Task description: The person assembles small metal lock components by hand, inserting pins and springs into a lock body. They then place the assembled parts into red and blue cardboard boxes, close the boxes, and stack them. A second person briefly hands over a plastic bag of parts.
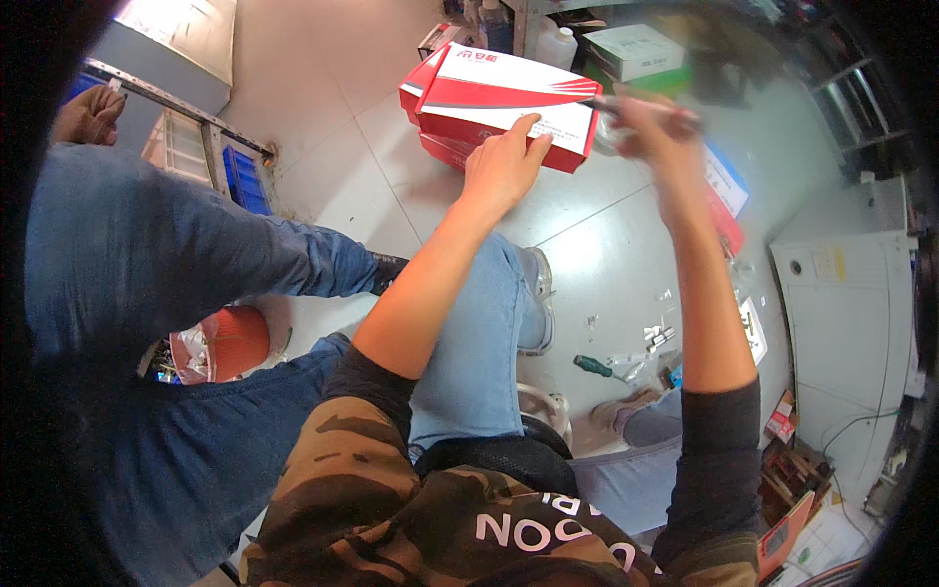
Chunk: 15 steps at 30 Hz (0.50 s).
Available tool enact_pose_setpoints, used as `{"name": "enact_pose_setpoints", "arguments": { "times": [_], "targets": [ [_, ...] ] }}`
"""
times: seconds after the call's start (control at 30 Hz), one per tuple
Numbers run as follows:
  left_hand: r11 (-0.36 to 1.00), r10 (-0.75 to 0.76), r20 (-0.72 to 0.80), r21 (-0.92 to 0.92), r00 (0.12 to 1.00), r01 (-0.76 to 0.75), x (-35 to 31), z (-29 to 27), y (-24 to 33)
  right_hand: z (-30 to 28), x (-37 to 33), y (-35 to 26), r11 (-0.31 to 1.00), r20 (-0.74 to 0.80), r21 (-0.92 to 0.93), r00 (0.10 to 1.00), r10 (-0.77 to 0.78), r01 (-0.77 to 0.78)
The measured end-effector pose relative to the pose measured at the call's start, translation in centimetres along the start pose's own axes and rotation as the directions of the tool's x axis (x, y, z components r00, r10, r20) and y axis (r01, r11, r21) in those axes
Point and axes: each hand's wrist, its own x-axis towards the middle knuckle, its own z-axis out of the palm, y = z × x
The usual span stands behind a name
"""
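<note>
A red and white cardboard box lies on top of other red boxes beyond my knees. My left hand presses on the near side of the box, index finger stretched out on its lid and thumb apart. At the box's right end, my right hand is smeared by motion. Its fingers are closed round a dark pen-shaped tool, whose tip points left at the box's edge. Blur hides the tool's exact kind.
Another person's jeans-clad leg and closed hand are at left. A green-handled screwdriver and small metal parts lie on the floor. A white cabinet stands right; a white bottle stands behind the boxes.
</note>
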Motion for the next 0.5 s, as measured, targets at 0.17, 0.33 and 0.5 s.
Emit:
{"name": "enact_pose_setpoints", "arguments": {
  "times": [0.17, 0.33, 0.5],
  "targets": [
    [0.922, -0.177, 0.090, 0.364, 0.980, 0.132, 1.6, 0.8, -3.6, 7.1, 7.8, 5.5, 0.995, 0.002, -0.087, 0.999, -0.046, 0.046],
    [0.906, -0.186, 0.240, 0.417, 0.953, 0.072, 1.8, 0.3, -4.5, 8.6, 10.2, 8.5, 0.969, 0.051, -0.246, 0.998, 0.036, -0.022],
    [0.903, -0.192, 0.270, 0.424, 0.943, 0.063, 1.9, -0.2, -4.5, 8.6, 10.7, 10.7, 0.938, 0.059, -0.347, 0.998, 0.006, 0.015]
  ]
}}
